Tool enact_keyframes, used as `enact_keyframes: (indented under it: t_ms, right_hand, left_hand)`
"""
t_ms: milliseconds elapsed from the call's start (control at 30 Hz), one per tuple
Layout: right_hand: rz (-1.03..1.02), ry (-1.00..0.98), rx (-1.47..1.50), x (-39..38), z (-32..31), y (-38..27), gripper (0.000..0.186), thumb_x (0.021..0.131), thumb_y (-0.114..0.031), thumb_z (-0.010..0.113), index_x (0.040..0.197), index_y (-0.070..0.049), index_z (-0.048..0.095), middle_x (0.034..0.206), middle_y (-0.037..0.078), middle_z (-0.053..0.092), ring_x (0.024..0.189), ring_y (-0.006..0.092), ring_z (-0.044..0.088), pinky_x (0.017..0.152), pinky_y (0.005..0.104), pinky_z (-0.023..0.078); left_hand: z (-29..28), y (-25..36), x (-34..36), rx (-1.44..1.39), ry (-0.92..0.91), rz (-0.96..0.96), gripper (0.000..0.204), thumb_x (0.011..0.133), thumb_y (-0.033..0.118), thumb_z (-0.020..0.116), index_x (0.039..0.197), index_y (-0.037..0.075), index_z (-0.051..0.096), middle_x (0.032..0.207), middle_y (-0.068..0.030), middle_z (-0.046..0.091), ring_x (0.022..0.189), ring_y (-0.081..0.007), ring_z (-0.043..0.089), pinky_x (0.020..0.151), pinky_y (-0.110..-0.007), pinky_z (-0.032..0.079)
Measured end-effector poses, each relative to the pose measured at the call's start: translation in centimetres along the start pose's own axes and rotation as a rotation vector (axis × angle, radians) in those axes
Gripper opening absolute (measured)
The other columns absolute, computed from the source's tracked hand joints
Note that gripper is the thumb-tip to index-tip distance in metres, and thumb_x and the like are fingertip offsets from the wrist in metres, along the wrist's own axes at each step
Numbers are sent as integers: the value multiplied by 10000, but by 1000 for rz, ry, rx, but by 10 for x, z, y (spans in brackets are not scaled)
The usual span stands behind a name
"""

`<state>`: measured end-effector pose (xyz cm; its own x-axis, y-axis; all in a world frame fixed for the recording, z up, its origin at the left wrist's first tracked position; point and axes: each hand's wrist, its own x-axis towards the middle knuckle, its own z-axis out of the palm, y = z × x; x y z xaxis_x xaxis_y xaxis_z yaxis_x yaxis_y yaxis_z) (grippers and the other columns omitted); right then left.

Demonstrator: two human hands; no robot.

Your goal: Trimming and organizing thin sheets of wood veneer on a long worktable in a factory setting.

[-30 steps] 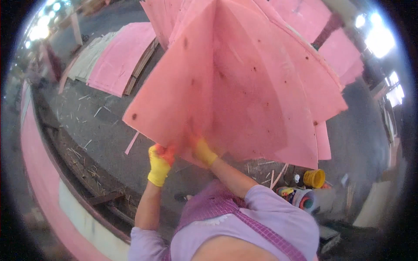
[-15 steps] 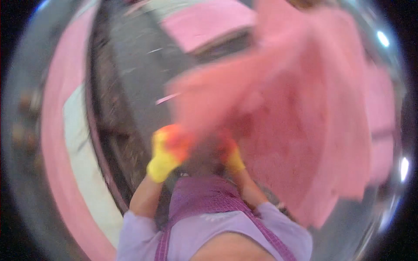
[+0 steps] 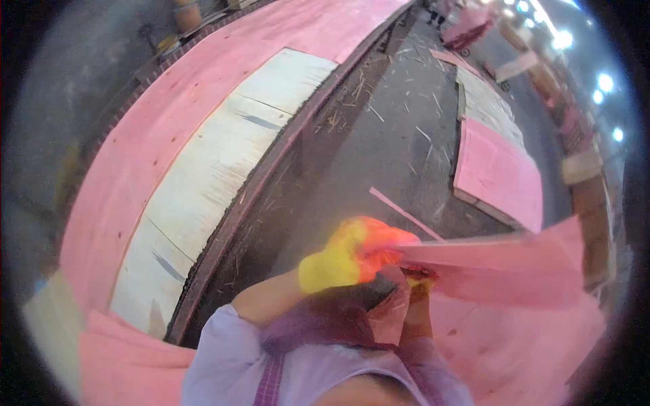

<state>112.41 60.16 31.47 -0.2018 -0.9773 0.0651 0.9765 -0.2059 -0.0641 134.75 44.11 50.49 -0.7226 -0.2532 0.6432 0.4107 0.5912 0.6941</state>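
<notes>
Left hand pose: I see the left hand [image 3: 338, 260] at lower centre of the frame, in a yellow glove with orange fingers, forearm rising from the lower edge, bent across toward the right.
Left fingers: clenched on the near edge of the pink sheet [image 3: 501, 267]; motion blur softens the grasp.
Right hand pose: the right hand [image 3: 418, 283] sits just right of and below the left, mostly hidden under the sheet; only a strip of yellow glove shows.
Right fingers: I cannot tell whether they grip or lie loose.
Held item location: the pink sheet runs from the gloves toward the right edge of the frame, seen almost edge-on, blurred.
Count, hands: two, both gloved.
Count, floor stacks: one stack of boards [image 3: 497, 145] at upper right, its near top board pink, the far ones pale; more pink stacks further off are too small to count.
Count, long bench: one, the long table [image 3: 203, 155] curving across the left, its top covered by a pink sheet with a pale unpainted panel laid in it.
Floor: grey floor [image 3: 399, 155] strewn with wood splinters; one loose pink strip [image 3: 405, 214] lies just above the gloves.
Change from earlier: a second ago I saw the sheet held up, fanned broad across the upper frame; it now lies low and flat to the right, and the view has swung to the long table.
</notes>
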Motion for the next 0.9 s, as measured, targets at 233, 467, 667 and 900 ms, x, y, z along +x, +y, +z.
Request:
enact_keyframes:
  t_ms: [233, 467, 667, 900]
  right_hand:
    - [129, -156, -103, 278, 32, 3, 323, 867, -359, 529, 1000, -70, 588, 907, 94, 604, 821, 215, 590, 665, 392, 521]
    - [-7, 84, -1204, 400, 83, 186, 443, 802, -262, 644, 1194, -91, 531, 816, 80, 579, 611, 142, 520, 465, 290, 380]
    - [-20, 43, -2178, 294, -84, 128, 725, 746, -302, 687, 1359, -71, 376, 1291, 204, 449, 1169, 329, 438, 992, 389, 362]
    - [241, 914, -1070, 252, -194, -3, 992, 662, -379, 808, 1389, -127, 182, 1178, 131, 500, 729, 189, 530, 577, 344, 469]
  left_hand:
    - [-135, -48, -145, -495, 1252, -247, 175, 848, 29, 562, 1021, 55, 567, 923, -96, 622, 868, -240, 612, 758, -349, 503]
    - [-129, -45, -249, -447, 1745, -36, 315, 875, 110, 554, 1183, 160, 508, 1141, -78, 577, 1055, -235, 548, 979, -434, 418]
    - [17, -148, -303, -602, 2162, -289, 250, 895, 141, 541, 1133, 61, 539, 1084, -85, 607, 988, -243, 583, 857, -405, 501]
    - [94, -220, -331, -1035, 2111, -459, 129, 883, 168, 572, 982, 87, 581, 942, -50, 641, 846, -197, 615, 680, -329, 523]
